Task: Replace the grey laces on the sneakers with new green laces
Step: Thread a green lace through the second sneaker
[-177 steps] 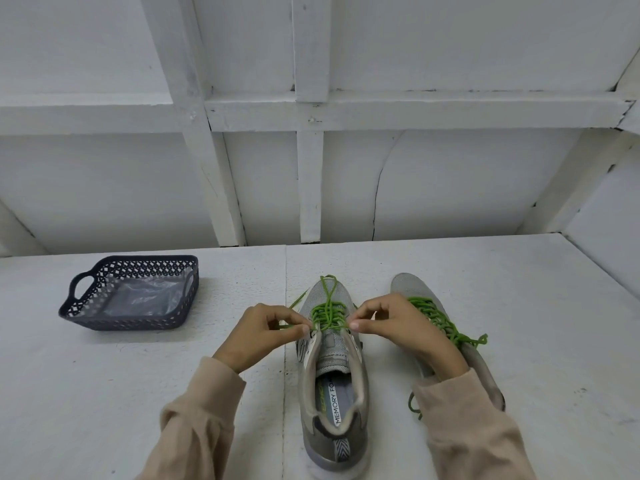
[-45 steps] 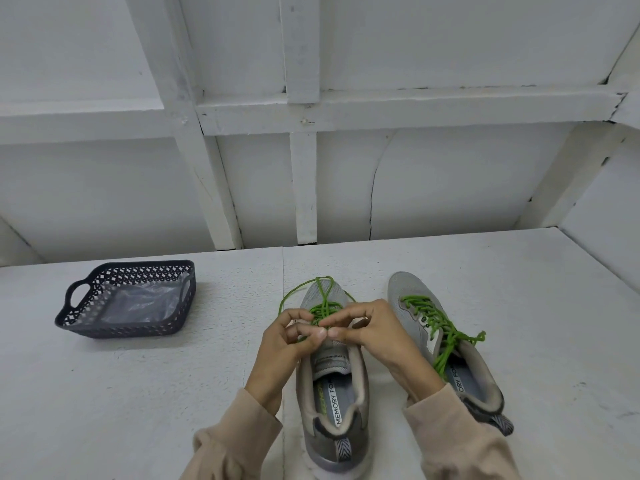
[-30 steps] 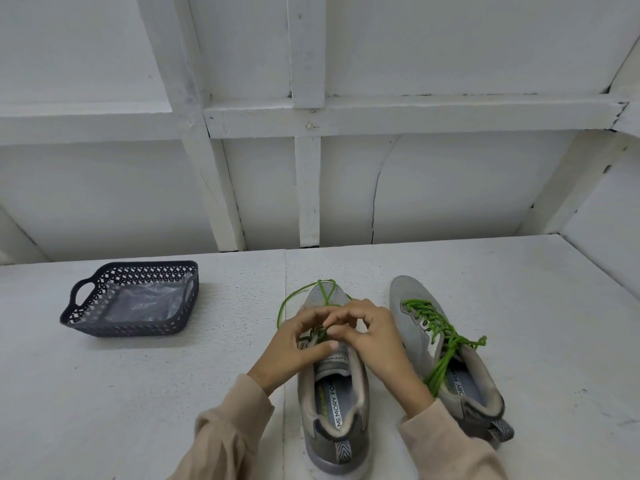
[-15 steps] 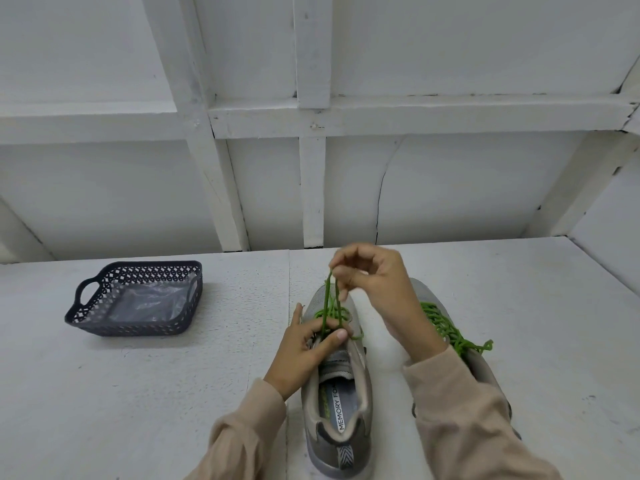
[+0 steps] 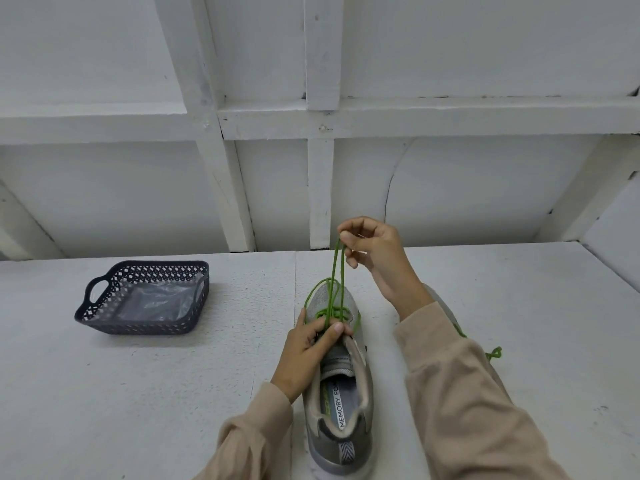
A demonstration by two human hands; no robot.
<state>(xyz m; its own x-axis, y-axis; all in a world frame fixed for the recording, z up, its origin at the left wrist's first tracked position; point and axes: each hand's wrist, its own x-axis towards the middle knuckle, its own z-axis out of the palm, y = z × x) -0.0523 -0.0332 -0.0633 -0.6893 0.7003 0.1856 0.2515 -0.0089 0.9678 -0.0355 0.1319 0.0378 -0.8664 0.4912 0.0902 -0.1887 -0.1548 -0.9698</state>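
The grey mesh sneaker [image 5: 341, 393] sits at 6 o'clock on the white counter [image 5: 138, 393]. The right hand [image 5: 374, 252] pinches its thin green lace [image 5: 342, 278] in curled fingers, drawn toward 12 o'clock; the left hand [image 5: 310, 344] pinches the crossing.

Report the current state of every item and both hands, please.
Near sneaker: upright, green-laced.
Green lace: two strands raised, taut.
Right hand: pinches the strands' top.
Left hand: holds lace at the tongue.
Far sneaker: mostly hidden behind right sleeve.
Basket: holds clear plastic.
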